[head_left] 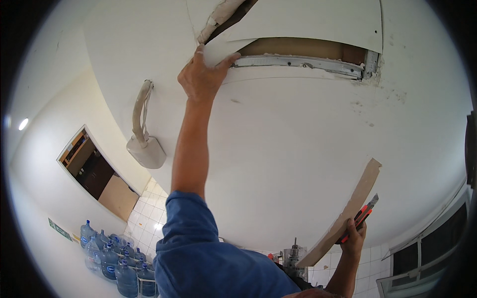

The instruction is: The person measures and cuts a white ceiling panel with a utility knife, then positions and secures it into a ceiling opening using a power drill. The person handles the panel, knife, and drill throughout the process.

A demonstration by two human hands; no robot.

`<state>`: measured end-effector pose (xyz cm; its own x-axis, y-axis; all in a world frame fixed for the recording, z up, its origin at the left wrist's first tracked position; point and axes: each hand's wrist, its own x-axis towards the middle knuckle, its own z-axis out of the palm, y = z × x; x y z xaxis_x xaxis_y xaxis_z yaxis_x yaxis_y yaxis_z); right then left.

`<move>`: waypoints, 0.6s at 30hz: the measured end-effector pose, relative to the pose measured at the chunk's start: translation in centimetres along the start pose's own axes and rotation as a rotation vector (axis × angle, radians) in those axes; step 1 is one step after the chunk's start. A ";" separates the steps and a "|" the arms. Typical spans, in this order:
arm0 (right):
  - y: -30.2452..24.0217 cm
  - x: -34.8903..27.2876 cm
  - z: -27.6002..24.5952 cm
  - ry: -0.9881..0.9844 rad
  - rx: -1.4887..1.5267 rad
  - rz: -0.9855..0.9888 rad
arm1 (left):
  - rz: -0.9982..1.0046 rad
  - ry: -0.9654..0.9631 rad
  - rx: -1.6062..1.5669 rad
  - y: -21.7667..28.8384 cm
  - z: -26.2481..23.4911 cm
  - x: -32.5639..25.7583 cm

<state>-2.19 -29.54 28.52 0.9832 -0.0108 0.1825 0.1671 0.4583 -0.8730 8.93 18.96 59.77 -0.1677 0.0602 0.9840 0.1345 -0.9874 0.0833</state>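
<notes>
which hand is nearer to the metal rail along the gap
Left hand: at the left end of the metal rail; whether it touches is unclear. The right hand is well away, lower in the picture, holding a knife and board strip.

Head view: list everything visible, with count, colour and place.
Utility knife: one, black and red, right hand.
Board strip: one, brownish-grey, right hand.
Ceiling panel: one, white, above the opening.
Metal channel: one, silver, along the opening.
Box on tube: one, off-white, left of left forearm.
Water jugs: about a dozen or more, blue, lower left.
Sign: one, green, lower left.
Lamp: one, white, far left.
Doorway: one, brown and dark inside, left.
Window: one, dark panes, lower right.
Floor tiles: many, white, bottom.
Machine: one, grey, bottom centre, kind unclear.
Shirt: one, blue, bottom centre.
Left hand: one, bare, at the opening's left end.
Right hand: one, bare, lower right.
</notes>
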 end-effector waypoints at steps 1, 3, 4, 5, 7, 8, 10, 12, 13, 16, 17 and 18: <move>0.1 0.0 0.2 0.012 0.022 -0.006 | 0.011 -0.063 0.004 -0.2 -0.2 0.2; 0.2 0.3 1.0 0.002 0.043 -0.019 | 0.035 -0.189 0.016 -0.9 -0.8 0.6; 0.2 0.3 1.2 -0.005 0.055 -0.023 | 0.066 -0.183 0.025 -1.2 -0.9 0.6; 0.1 0.3 1.3 -0.029 0.054 -0.014 | 0.097 -0.177 0.032 -1.5 -0.8 0.6; -0.3 0.3 1.2 -0.073 0.053 -0.010 | 0.115 -0.187 0.030 -1.5 -0.8 1.0; -0.2 0.3 1.0 -0.054 0.045 -0.012 | 0.102 -0.208 0.024 -1.5 -1.1 1.1; 0.1 0.0 0.7 -0.015 0.026 -0.007 | 0.081 -0.240 0.017 -1.5 -1.4 1.2; -0.6 -0.1 1.1 -0.026 0.005 -0.012 | 0.068 -0.256 0.010 -1.5 -1.5 1.1; -0.9 -0.2 1.4 -0.033 -0.006 -0.013 | 0.079 -0.238 0.008 -1.4 -1.4 1.1; -0.7 0.0 0.2 -0.068 0.001 -0.011 | 0.097 -0.192 0.010 -1.1 -1.2 1.1; -0.7 0.0 -0.1 -0.061 -0.007 -0.004 | 0.096 -0.185 0.015 -1.1 -1.0 1.1; -0.8 0.0 -0.2 -0.055 -0.012 0.002 | 0.098 -0.175 0.021 -1.1 -1.0 1.1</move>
<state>-2.28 -30.07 29.13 0.9780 0.0395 0.2049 0.1661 0.4472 -0.8789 7.64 19.94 60.63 0.0190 -0.0098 0.9998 0.1625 -0.9866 -0.0128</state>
